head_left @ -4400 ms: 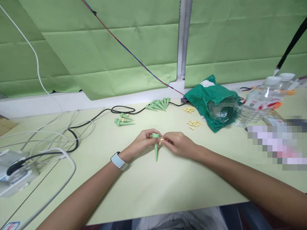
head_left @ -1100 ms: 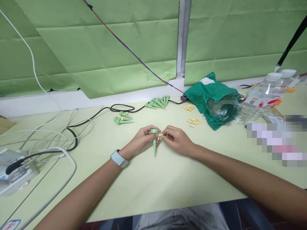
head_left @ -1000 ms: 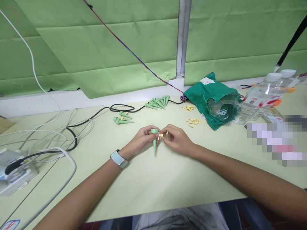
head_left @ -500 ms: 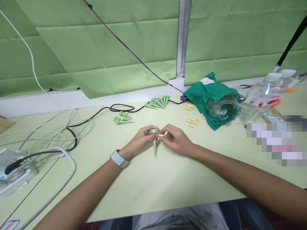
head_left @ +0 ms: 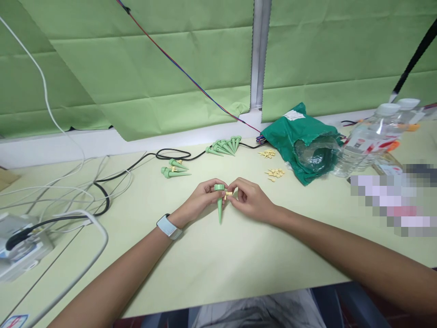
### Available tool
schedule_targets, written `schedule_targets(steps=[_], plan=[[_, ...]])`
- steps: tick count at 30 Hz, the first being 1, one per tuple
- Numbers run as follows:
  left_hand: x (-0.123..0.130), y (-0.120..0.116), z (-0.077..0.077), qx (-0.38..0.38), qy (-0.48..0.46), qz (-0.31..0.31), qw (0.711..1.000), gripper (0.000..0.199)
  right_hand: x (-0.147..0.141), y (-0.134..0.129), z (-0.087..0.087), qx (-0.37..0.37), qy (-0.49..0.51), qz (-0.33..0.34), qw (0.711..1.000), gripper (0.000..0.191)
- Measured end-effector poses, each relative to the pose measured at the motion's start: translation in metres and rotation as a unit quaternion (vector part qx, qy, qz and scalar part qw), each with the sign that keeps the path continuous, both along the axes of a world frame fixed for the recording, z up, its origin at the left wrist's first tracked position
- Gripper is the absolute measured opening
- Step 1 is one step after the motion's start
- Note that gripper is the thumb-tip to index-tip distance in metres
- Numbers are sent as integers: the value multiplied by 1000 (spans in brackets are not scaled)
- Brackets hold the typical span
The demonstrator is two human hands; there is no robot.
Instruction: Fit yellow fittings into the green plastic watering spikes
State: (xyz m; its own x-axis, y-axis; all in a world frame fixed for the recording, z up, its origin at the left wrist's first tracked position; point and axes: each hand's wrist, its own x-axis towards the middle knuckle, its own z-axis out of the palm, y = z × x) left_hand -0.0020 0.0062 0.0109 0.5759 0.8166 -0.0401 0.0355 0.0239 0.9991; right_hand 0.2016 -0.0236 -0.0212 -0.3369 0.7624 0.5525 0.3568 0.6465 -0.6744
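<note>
My left hand (head_left: 204,197) is closed on a green plastic spike (head_left: 220,210), its round cap up and its point down. Beside the spike's upper part, my right hand (head_left: 251,198) pinches a small yellow plastic piece (head_left: 229,193) that meets the spike's side; whether it is joined there I cannot tell. To the left lie a few green spikes (head_left: 179,173) with yellow pieces on them. Farther back is a row of several green spikes (head_left: 225,146). Two small heaps of yellow pieces, a far heap (head_left: 268,154) and a near heap (head_left: 276,173), lie to the right.
A torn green plastic bag (head_left: 302,141) stands at the back right, near clear water bottles (head_left: 368,141). Black and white cables (head_left: 102,196) tangle on the left around a white power box (head_left: 23,248). The table's front edge (head_left: 221,303) runs close to my body.
Almost nothing differs. Both hands keep their hold on the spike and the yellow piece, and the view has shifted very slightly.
</note>
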Motion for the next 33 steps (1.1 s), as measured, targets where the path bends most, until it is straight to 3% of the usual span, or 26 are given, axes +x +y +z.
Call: schedule_targets(steps=[4,19,22,26,30,33], plan=[[0,0,0,-5,-9,-4,1000,18,0,0,1,-5,3,-4,1000,6],[-1,0,-1,-41,-42,4,998,19,11,1,2,104,-42,-20,993,11],[-2,0,-2,-41,-39,8,998,20,24,12,4,113,-73,-73,988,10],[-3,1,-3,-43,-36,10,998,20,64,28,5,86,-105,-201,970,10],[-2,2,-2,-44,-33,10,998,19,115,29,5,53,-175,-332,925,11],[0,1,0,-45,-33,16,998,20,140,23,5,37,-196,-380,903,15]])
